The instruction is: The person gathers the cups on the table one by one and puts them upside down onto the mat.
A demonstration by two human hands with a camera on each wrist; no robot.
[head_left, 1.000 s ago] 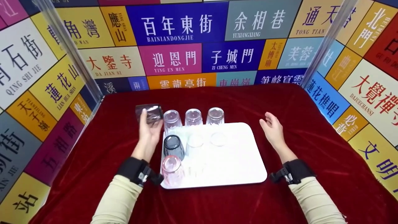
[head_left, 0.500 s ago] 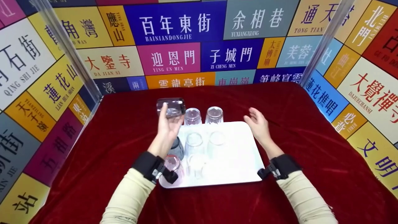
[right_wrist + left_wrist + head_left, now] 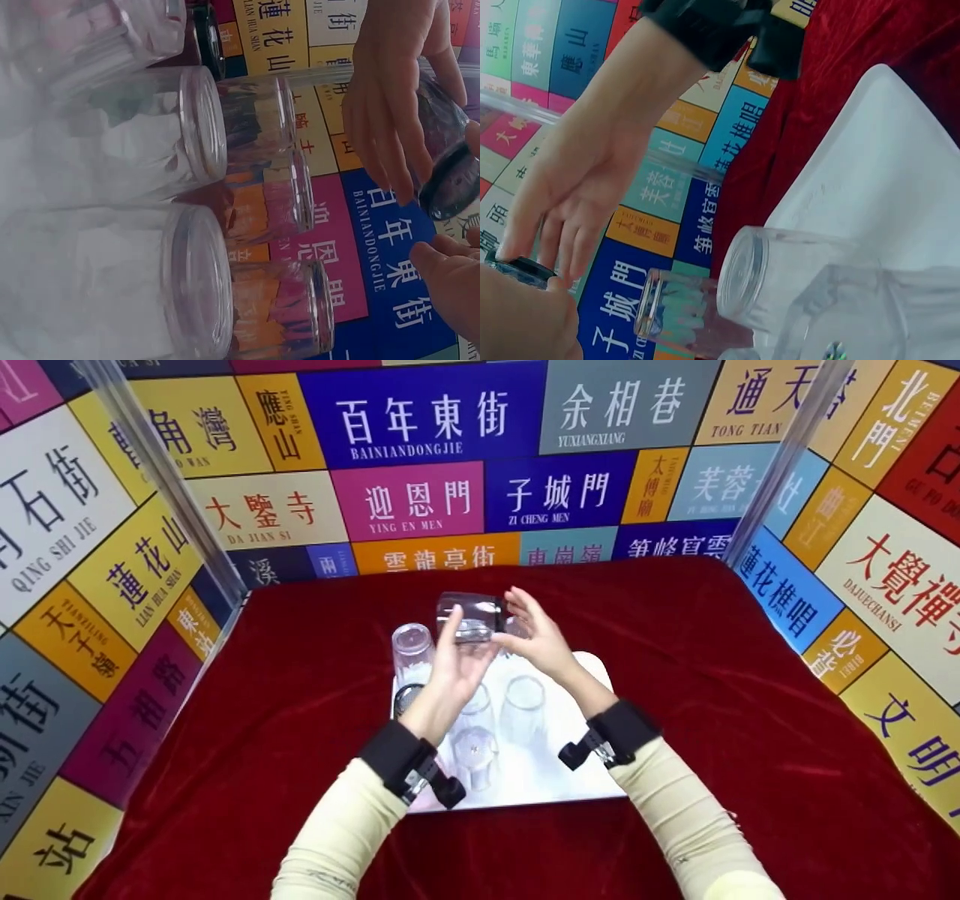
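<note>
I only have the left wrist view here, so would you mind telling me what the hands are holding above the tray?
Observer: In the head view the left hand grips a dark tinted glass, tipped on its side above the white tray.
Operator: Thank you. Is the other hand on it as well?
Observer: Yes, the right hand has its fingertips at the glass's right end; how firmly it holds, I cannot tell.
Operator: And what stands on the tray beyond my two clear glasses?
Observer: The right wrist view shows clear glasses in rows, standing upside down on the tray, and the head view shows one more clear glass at the tray's far left corner.
</note>
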